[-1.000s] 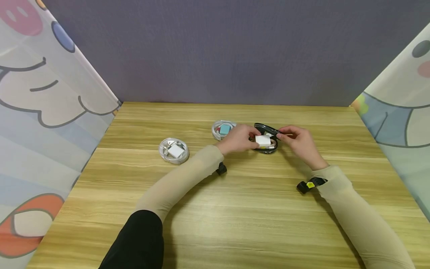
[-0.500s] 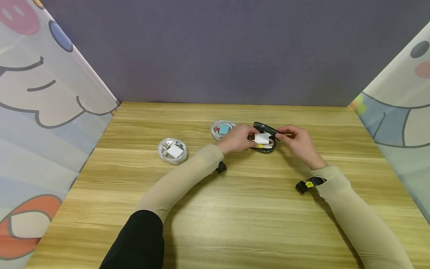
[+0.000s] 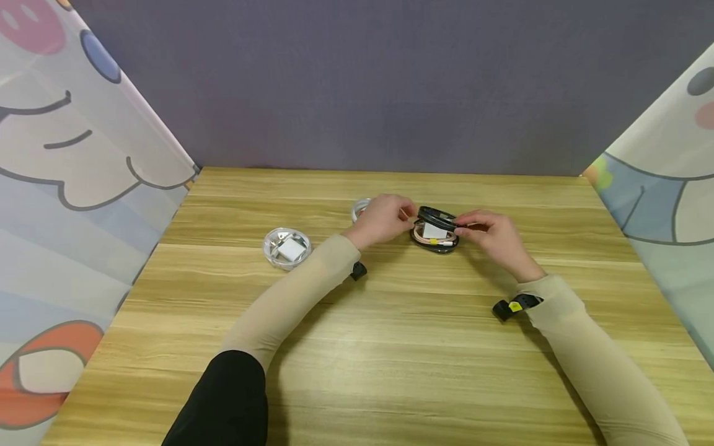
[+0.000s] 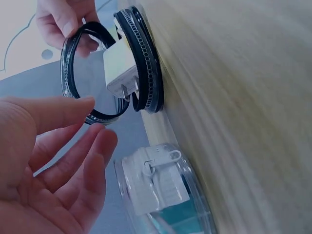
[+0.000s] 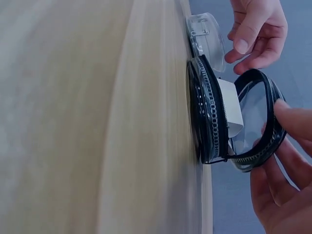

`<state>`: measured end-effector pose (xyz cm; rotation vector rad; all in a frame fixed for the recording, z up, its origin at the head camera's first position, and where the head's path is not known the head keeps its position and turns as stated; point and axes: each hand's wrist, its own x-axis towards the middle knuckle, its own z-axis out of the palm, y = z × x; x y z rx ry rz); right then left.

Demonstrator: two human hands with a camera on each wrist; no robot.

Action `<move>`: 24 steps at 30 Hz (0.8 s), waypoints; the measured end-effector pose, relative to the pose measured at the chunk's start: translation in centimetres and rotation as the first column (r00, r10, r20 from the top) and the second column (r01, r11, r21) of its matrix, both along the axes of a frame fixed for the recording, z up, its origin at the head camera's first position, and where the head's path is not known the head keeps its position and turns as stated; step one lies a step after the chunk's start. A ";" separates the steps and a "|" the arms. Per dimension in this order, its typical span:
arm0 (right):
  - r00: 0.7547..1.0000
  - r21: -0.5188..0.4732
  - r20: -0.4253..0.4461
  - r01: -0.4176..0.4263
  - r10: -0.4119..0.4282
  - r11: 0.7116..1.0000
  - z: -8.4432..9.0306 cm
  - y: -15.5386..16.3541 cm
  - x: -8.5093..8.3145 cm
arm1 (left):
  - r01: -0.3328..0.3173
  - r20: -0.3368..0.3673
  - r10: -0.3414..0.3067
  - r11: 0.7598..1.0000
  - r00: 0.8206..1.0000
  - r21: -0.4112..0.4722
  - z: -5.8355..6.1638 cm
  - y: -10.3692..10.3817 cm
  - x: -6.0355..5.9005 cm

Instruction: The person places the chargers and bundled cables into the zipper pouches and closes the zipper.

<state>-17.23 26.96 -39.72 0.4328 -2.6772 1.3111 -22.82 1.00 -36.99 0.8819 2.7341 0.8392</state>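
A round black zip case (image 3: 434,236) lies on the wooden table (image 3: 390,347) with a white charger (image 3: 432,231) inside it. My right hand (image 3: 467,227) pinches the hinged lid (image 3: 437,217) at its right edge and holds it half raised over the charger. The left hand (image 3: 397,214) hovers just left of the case, fingers relaxed and holding nothing. The left wrist view shows the left hand's fingers (image 4: 78,146) spread, apart from the case (image 4: 145,63) and charger (image 4: 122,68). In the right wrist view my fingers (image 5: 287,141) grip the lid (image 5: 258,124).
A clear round case (image 4: 163,187) with a white cable and a teal item sits behind the left hand, mostly hidden in the head view. Another clear round case (image 3: 286,248) with a white charger lies further left. Cartoon-print curtains flank the table; a grey wall stands behind.
The left hand let go of the white charger, now lying in the black case, and drew back to the left. The right hand brought the lid lower over it.
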 end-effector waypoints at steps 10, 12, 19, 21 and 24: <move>0.987 0.092 -0.039 -0.154 0.158 0.984 -0.3 0.5 -0.3 | 0.044 -0.138 -0.065 0.988 0.988 -0.151 -0.2 0.3 0.0; 0.981 0.102 -0.046 -0.185 0.191 0.977 -0.3 0.5 -0.3 | 0.066 -0.156 -0.093 0.983 0.983 -0.172 -0.3 0.4 0.0; 0.976 0.096 -0.008 -0.216 0.218 0.972 -0.2 0.4 0.0 | 0.137 -0.176 -0.178 0.965 0.968 -0.223 -0.6 0.3 -0.1; 0.978 0.109 0.002 -0.207 0.208 0.972 -0.2 0.3 0.0 | 0.147 -0.165 -0.189 0.961 0.968 -0.234 -0.6 0.3 -0.1; 0.982 0.118 0.022 -0.190 0.188 0.975 -0.3 0.3 -0.1 | 0.156 -0.150 -0.196 0.957 0.969 -0.245 -0.7 0.3 -0.1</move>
